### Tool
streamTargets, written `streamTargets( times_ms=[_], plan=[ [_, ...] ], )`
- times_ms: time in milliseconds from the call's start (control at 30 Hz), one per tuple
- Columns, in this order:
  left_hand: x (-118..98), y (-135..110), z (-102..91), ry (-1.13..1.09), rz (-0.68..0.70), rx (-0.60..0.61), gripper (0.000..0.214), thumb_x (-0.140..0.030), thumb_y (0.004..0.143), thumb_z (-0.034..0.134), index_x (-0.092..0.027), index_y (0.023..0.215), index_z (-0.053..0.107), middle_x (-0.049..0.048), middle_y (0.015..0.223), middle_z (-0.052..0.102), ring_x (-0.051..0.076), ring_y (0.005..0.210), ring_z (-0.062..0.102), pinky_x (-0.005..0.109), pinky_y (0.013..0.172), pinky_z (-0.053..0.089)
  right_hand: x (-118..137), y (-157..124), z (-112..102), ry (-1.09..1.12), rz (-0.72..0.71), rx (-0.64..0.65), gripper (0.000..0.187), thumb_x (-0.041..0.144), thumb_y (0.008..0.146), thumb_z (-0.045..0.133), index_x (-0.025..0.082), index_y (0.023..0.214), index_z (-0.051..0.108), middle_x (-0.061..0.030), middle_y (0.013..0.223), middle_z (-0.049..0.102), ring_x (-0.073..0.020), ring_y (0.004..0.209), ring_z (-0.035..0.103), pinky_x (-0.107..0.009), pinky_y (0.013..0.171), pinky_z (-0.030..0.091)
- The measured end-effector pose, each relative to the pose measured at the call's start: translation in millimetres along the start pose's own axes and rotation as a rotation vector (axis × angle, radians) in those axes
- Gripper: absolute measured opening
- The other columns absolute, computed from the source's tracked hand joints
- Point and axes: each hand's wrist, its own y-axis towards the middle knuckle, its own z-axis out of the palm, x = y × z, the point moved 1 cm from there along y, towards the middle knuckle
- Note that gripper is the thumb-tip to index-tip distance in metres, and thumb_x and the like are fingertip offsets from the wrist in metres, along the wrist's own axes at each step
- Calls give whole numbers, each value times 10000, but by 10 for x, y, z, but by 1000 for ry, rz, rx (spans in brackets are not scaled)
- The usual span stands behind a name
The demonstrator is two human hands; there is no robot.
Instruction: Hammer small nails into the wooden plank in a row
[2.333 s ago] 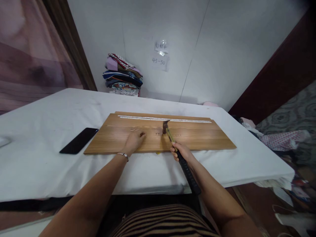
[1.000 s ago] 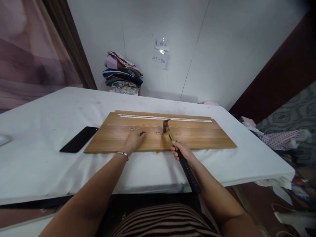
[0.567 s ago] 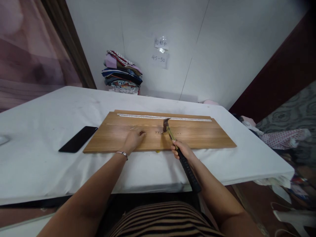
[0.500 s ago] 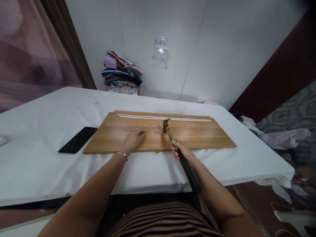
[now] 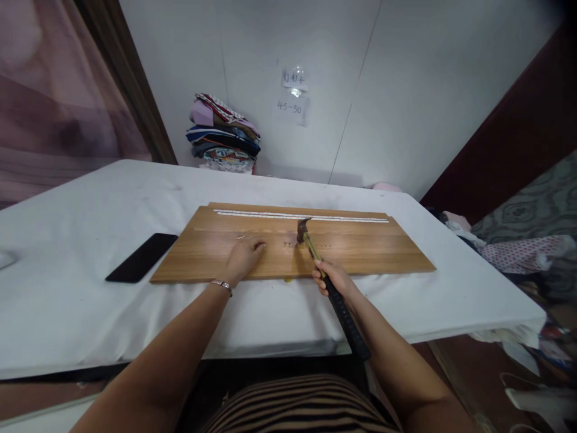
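My right hand (image 5: 334,279) is wrapped around the handle of a claw hammer (image 5: 309,243), partway along its yellow and black grip. The dark hammer head is over a row of nails (image 5: 285,244) in a wooden board (image 5: 378,249), seemingly touching one of them. To the left of that row, my left hand (image 5: 246,257) rests on the board with its fingers drawn together; whatever may be between the fingertips is too small to make out. A few loose nails (image 5: 241,236) lie on the board just beyond this hand.
Two white measuring strips (image 5: 302,216) run along the board's far side. A black phone or tablet (image 5: 142,258) lies left of the board on the white-covered table (image 5: 67,240). Folded clothes (image 5: 225,133) are stacked at the wall, below and left of paper notes (image 5: 292,107).
Almost nothing has moved. Both hands and the hammer stay in place, with only a slight shift of the camera view.
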Motion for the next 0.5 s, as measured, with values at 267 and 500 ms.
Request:
streamTargets(
  times_ms=[267, 500],
  plan=[
    [-3, -11, -9, 30, -58, -33, 260, -368, 865, 454, -191, 861, 644, 89, 919, 723, 240, 859, 648, 346, 792, 484, 2, 3, -16, 10, 3, 12, 396, 423, 714, 694, 235, 997, 489, 113, 567, 458, -54, 347, 373, -165, 294, 286],
    [-7, -8, -3, 55, 2, -2, 226, -328, 845, 478, -199, 861, 662, 84, 961, 726, 240, 908, 644, 346, 829, 477, -39, 25, -50, 14, -8, 24, 374, 431, 710, 706, 233, 917, 465, 105, 582, 468, -49, 354, 377, -162, 294, 296]
  ],
)
